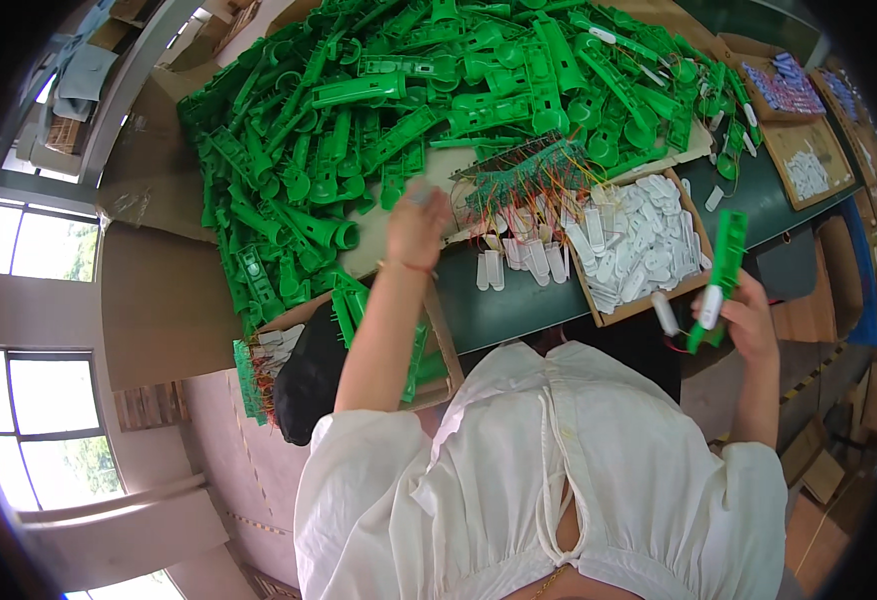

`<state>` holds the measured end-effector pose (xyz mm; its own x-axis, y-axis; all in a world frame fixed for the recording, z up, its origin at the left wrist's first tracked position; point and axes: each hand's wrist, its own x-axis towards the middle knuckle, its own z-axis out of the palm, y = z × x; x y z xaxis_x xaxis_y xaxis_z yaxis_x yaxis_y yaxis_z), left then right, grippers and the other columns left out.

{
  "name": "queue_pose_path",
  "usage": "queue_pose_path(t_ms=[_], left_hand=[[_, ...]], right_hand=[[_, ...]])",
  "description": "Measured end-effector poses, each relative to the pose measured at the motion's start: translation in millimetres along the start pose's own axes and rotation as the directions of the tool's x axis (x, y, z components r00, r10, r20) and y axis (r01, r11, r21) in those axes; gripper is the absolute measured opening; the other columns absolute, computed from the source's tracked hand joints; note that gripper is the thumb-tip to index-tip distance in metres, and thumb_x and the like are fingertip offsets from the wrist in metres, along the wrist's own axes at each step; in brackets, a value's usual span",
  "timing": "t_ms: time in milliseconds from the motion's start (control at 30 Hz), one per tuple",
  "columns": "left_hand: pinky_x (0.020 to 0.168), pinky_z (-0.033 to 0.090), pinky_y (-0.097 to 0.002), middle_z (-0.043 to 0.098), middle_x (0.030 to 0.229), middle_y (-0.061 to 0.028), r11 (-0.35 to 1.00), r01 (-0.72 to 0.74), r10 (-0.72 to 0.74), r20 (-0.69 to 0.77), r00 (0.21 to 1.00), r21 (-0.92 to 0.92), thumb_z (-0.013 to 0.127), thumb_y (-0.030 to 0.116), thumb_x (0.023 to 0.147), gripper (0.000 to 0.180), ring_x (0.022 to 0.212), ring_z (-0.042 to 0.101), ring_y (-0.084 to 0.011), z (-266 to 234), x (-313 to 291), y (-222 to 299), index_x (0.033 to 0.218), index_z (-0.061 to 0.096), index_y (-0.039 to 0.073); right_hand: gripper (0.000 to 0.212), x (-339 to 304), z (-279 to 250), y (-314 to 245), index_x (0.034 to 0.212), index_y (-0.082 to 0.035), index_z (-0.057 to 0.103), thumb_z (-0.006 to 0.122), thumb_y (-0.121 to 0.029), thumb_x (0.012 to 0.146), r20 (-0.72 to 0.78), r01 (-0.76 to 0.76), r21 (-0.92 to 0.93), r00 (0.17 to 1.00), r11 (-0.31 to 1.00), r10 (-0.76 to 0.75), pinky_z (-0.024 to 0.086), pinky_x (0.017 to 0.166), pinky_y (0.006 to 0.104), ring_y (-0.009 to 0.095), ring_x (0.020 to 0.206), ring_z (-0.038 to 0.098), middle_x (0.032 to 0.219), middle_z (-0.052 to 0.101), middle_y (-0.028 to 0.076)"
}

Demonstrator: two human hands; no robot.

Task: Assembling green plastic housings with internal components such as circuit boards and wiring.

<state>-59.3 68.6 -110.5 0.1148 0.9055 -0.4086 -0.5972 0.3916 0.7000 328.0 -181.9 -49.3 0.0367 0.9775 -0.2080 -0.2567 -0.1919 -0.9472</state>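
Green-topped bench [519,300] heaped far with green plastic housings [379,110]; right hand [744,318], grip closed on a green housing [721,272] with white insert, upright for fitting; left hand [417,225] reaches wired circuit boards [529,175], grip unclear; white caps tray [639,240] right.

The left hand [417,225] is blurred, so its fingertips and whatever small pale piece they touch cannot be made out. Just beyond it, the circuit boards with coloured wires [529,170] are too fine to count. The right hand [744,318] covers the lower end of the green plastic housing [724,270] it grips, and its fingers hide part of the white piece [667,312] beside it. Far past the right hand, the trays of small parts [794,120] bend into the dark rim, their contents too small to tell.
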Motion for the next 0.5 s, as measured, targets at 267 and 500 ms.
queue_pose_path(t_ms=[267, 500], left_hand=[[0.075, 0.050, -0.0361, 0.053, 0.109, -0.0158, 0.032, -0.234, 0.701, 0.145, 0.698, 0.972, 0.056, 0.000, 0.076, 0.047, 0.088, 0.058, -0.0263, -12.4, 89.3, 50.1, 0.121, 0.046, 0.006], [0.082, 0.047, -0.0372, 0.056, 0.114, -0.0008, -0.848, 0.023, 0.316, 0.470, 0.824, 0.530, 0.059, 0.009, 0.072, 0.052, 0.100, 0.052, -0.0254, -23.6, 107.7, 91.5, 0.122, 0.049, 0.016]], right_hand=[[0.047, -24.8, -88.1, 50.7, 0.106, 0.000, 0.051, 0.047, -0.004, 0.059, -0.282, -0.173, -0.310, 0.956, 0.935, 0.083, 0.043, 0.073, 0.0238, 0.013, 0.083, 0.056, 0.090, 0.059, 0.005], [0.047, -17.4, -93.1, 58.6, 0.115, -0.002, 0.053, 0.049, 0.001, 0.068, -0.442, -0.172, -0.583, 0.887, 0.794, -0.132, 0.042, 0.080, 0.0246, 0.014, 0.094, 0.054, 0.102, 0.058, 0.005]])
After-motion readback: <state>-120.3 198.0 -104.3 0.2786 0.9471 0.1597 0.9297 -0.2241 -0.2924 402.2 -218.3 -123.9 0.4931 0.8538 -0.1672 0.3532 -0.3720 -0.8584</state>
